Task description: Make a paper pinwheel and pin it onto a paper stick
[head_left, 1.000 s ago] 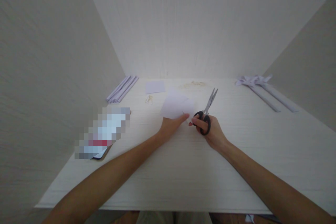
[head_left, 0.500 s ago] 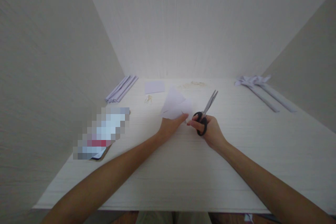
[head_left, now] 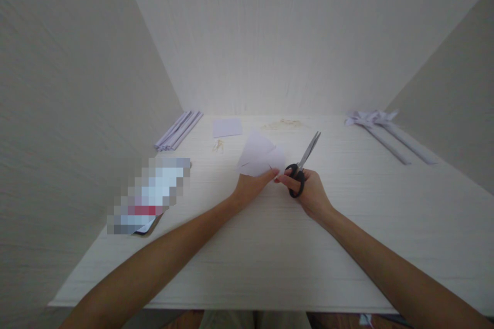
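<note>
A piece of white paper [head_left: 258,151] with short slits cut in its edge is pinched in my left hand [head_left: 252,186], the thumb lying over its lower right part. My right hand [head_left: 311,193] carries black-handled scissors [head_left: 307,154], their blades pointing up and away, slightly parted. The thumb and finger of that same hand meet the paper's lower right corner beside my left thumb. Whether they grip the corner firmly is hard to see. My left fingers are hidden beneath the paper.
Rolled paper sticks [head_left: 179,131] lie at the back left, near a flat paper rectangle [head_left: 227,127] and small pale loops [head_left: 218,145]. More thin loops [head_left: 289,123] lie along the back. Paper tubes with frilled tops [head_left: 382,131] rest at right. A blurred phone [head_left: 152,198] is at left.
The paper and my left hand have shifted very slightly to the right. The scissors stay in my right hand, almost unmoved.
</note>
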Available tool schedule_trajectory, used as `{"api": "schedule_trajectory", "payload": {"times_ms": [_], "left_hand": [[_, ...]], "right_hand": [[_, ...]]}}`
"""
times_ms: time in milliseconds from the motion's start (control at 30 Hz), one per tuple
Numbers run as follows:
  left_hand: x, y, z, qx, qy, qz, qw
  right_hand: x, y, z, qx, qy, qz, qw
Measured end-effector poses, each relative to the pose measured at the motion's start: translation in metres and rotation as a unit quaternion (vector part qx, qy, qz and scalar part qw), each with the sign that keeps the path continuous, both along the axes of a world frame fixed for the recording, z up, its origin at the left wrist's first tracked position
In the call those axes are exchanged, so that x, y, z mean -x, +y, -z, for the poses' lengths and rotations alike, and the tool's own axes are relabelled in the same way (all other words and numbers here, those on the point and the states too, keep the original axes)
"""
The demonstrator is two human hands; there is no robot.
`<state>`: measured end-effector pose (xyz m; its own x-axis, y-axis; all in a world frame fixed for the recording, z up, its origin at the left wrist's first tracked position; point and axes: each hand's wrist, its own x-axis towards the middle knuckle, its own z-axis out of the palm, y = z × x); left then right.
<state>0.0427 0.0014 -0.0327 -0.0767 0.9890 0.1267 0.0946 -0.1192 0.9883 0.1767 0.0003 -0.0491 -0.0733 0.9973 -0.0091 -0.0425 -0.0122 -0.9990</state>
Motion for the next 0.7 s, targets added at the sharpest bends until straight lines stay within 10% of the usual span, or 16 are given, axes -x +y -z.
{"api": "schedule_trajectory", "payload": {"times_ms": [700], "left_hand": [[0.0007,-0.0014,0.0008,0.041,-0.029,0.008,0.999]], "right_hand": [[0.0001,-0.0003,-0.0006,-0.024,-0.028,-0.004,0.999]]}}
